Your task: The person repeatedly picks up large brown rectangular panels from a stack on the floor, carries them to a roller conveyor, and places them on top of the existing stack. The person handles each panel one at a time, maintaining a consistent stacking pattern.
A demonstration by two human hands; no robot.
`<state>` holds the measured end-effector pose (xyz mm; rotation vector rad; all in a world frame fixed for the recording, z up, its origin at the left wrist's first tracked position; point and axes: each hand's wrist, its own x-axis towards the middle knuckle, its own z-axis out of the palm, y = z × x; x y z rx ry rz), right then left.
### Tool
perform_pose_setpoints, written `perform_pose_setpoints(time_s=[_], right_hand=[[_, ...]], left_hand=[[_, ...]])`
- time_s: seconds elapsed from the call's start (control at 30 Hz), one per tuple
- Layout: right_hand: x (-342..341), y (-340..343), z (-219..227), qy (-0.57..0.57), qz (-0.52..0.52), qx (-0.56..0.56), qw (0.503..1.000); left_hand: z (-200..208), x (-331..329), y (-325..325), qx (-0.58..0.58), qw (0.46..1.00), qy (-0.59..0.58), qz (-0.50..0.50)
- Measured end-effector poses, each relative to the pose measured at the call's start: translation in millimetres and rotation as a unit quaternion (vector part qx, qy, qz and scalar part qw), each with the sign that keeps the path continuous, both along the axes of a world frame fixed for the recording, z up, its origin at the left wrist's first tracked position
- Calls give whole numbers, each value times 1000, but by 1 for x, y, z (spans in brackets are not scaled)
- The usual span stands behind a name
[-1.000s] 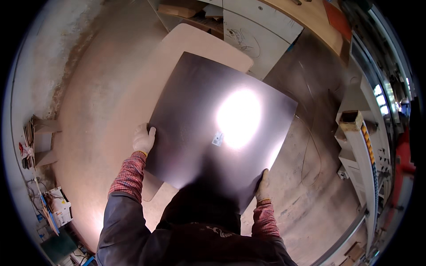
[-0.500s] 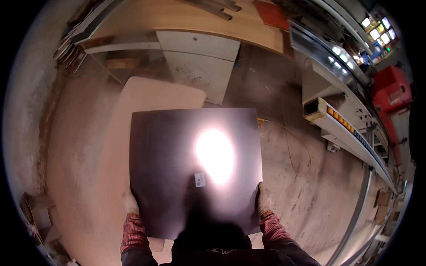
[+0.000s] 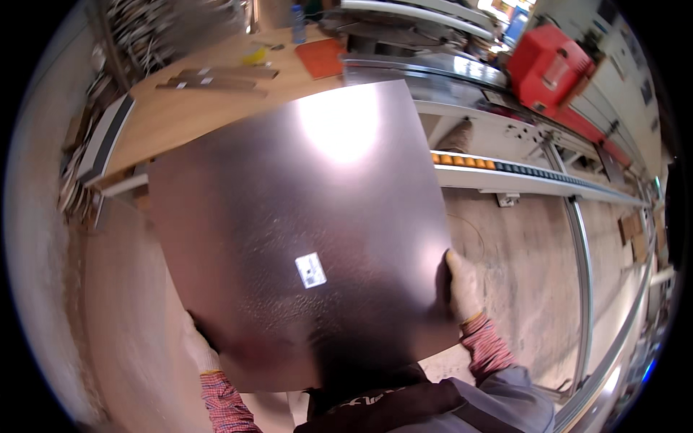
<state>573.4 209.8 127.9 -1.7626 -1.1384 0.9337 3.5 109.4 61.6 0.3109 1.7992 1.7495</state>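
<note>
A large dark, shiny, roughly square panel is held in front of me, tilted with its far edge raised toward the workbench. A small white label is stuck near its middle, and bright light glares off the upper part. On the panel's left edge, low down, my left hand is closed round it in a pale work glove. My right hand, gloved the same way, grips the right edge with its thumb on top. The fingers under the panel are hidden on both sides.
Beyond the panel stands a wooden-topped bench with dark strips, a red-orange sheet and a blue bottle. To the right run a machine rail with orange rollers, a metal frame and a red machine head.
The panel has risen and come nearer, turning slightly counterclockwise, with both hands still on it. My view has swung right, bringing the red machine and roller rail closer to the middle.
</note>
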Motion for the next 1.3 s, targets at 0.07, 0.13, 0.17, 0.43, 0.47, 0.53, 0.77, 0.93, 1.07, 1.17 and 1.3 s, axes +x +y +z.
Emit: perform_pose_setpoints(time_s=[0.07, 0.13, 0.17, 0.43, 0.47, 0.53, 0.77, 0.93, 1.07, 1.17, 1.3], right_hand=[[35, 10, 29, 59, -51, 27, 997], [72, 17, 49, 170, -94, 11, 981], [98, 21, 49, 217, -111, 21, 969], [286, 73, 9, 189, -196, -38, 961], [304, 82, 7, 195, -202, -47, 959], [332, 96, 11, 202, -214, -68, 953], [382, 131, 23, 192, -173, -69, 964], [340, 104, 77, -292, -94, 12, 952], [264, 39, 95, -388, -61, 140, 909], [200, 15, 100, -366, 67, 201, 906], [180, 37, 87, -384, 140, 211, 888]], left_hand=[[31, 31, 40, -61, 996, 51, -49], [67, 70, 81, -97, 986, 71, -119], [80, 92, 102, -115, 978, 79, -153], [104, 233, 222, 12, 962, -27, -272], [102, 243, 231, 9, 960, -22, -277], [100, 269, 248, 2, 957, -16, -289], [116, 320, 265, -32, 928, -111, -354], [96, 304, 188, -173, 898, -143, -378], [135, 358, 144, -109, 925, -167, -324], [135, 370, 153, -64, 924, -148, -346], [122, 365, 160, -54, 935, -151, -318]])
